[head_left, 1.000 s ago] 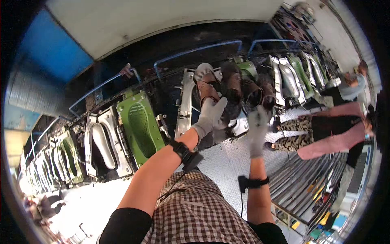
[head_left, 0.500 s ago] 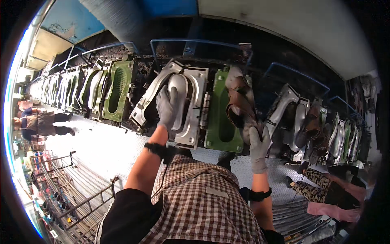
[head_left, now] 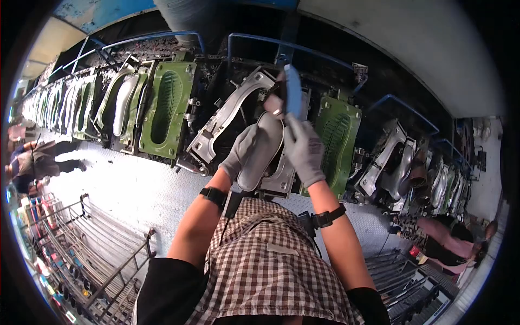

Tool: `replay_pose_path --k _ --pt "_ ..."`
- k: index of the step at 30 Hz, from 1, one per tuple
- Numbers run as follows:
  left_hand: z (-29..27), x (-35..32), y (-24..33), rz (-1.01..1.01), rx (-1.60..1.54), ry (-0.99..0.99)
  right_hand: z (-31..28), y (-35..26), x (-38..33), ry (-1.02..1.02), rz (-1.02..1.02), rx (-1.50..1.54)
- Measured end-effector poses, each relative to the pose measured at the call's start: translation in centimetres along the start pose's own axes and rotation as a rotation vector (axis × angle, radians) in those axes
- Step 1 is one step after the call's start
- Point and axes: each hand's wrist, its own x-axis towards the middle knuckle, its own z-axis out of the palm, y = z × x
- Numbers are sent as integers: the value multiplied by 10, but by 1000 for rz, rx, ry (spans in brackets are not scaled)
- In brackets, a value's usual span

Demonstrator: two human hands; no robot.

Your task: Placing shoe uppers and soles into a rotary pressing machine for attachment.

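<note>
A smooth grey foot-shaped shoe last (head_left: 259, 154) lies in an opened metal mould in front of me, its toe pointing away. My left hand (head_left: 241, 150), in a grey glove, curls round the left side of the last. My right hand (head_left: 304, 149), also gloved, is at the last's right edge with its fingers bent. From its fingertips rises a long, blurred shoe-shaped piece (head_left: 293, 92), blue on the side I see. A pinkish-brown part (head_left: 273, 104) sits beside it, too smeared to name. Silver mould frame (head_left: 233, 116) flanks the last.
A green mould half (head_left: 338, 135) with a ribbed sole hollow stands at the right, another green mould (head_left: 165, 111) at the left. More moulds line the bench both ways. Blue rails (head_left: 281, 43) run behind. A metal rack (head_left: 108, 249) and a person (head_left: 40, 165) are at the left.
My right hand has moved left from the brown leather shoe upper over the green mould to the last. The green hollow now shows uncovered. My left hand remains at the last.
</note>
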Motion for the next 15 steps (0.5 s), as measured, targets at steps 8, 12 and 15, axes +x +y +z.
replay_pose_path --k 8,12,15 --pt "32 -92 -23 -626 -1216 334 61 -44 -112 -373 -288 -66" --pt "16 -112 -83 -125 -541 257 61 -49 -102 -491 -288 222" --pt "23 -91 20 -372 -769 344 44 -23 -90 -396 7 448"
